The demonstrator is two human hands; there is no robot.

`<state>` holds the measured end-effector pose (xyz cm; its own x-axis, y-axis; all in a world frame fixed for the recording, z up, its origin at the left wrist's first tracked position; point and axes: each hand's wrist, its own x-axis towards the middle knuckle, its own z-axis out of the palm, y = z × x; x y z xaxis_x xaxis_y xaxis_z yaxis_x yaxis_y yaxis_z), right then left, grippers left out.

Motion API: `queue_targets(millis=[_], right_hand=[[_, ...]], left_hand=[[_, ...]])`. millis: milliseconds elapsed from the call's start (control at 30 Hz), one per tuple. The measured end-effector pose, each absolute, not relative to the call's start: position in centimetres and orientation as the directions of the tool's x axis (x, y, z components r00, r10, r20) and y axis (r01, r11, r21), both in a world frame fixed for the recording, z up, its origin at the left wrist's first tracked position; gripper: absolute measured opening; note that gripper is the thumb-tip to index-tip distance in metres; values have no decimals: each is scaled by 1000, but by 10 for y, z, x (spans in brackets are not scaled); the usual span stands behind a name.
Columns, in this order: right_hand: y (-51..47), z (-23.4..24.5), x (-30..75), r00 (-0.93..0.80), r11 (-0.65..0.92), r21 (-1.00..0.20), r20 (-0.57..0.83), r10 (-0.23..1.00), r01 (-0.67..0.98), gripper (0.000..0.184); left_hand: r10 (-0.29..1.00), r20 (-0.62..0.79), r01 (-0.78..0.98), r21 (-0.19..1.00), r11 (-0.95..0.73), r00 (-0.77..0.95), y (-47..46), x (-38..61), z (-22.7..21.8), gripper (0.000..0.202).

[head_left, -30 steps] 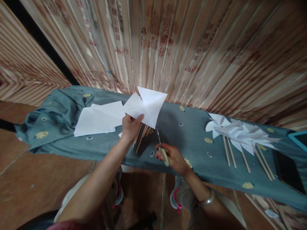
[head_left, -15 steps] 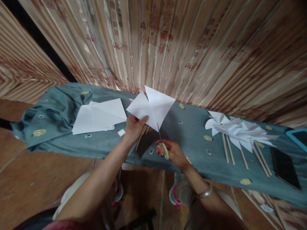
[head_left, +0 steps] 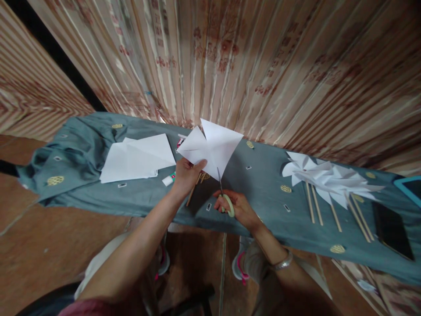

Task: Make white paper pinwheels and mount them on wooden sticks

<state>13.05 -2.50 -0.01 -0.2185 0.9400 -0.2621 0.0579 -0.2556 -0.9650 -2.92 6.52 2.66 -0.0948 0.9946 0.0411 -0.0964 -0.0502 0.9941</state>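
My left hand (head_left: 187, 175) pinches a white sheet of paper (head_left: 215, 147) by its near left edge, thumb on top, above the cloth. Slits run into the sheet from its far and left corners. Green-handled scissors (head_left: 231, 206) are in my right hand (head_left: 237, 208), fingers through the loops. Their blades lie at the sheet's near corner, pointing away from me. Under the paper and my left hand, several thin wooden sticks (head_left: 192, 193) lie partly hidden. A white tube with a green and red label (head_left: 169, 179) rests just left of my left hand.
A stack of white paper (head_left: 138, 158) lies to the left on the grey-green cloth (head_left: 263, 175). At right are several paper pinwheels (head_left: 329, 175) on sticks, a dark flat tablet-like object (head_left: 393, 230) and a blue-edged object (head_left: 409, 191). A pleated curtain (head_left: 230, 57) hangs behind.
The scissors and paper appear slightly further right, partly as the view shifts. The blades remain at the sheet's near corner, and both hands keep their holds.
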Motion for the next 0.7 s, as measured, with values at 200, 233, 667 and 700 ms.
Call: queue_targets(millis=[200, 233, 667, 700], right_hand=[[-24, 3, 131, -238, -285, -956, -294, 926, 72, 52], [-24, 3, 131, -239, -286, -956, -294, 925, 72, 53], [-23, 3, 131, -230, -279, -958, -287, 930, 67, 53], [-24, 3, 130, -229, -279, -958, -287, 930, 66, 53]], left_hand=[[992, 71, -84, 993, -80, -103, 71, -29, 21, 22], [993, 69, -76, 994, -77, -101, 71, -29, 21, 22], [996, 56, -96, 993, -63, -71, 65, -28, 25, 25], [996, 54, -101, 993, -61, -72, 65, -28, 26, 24]])
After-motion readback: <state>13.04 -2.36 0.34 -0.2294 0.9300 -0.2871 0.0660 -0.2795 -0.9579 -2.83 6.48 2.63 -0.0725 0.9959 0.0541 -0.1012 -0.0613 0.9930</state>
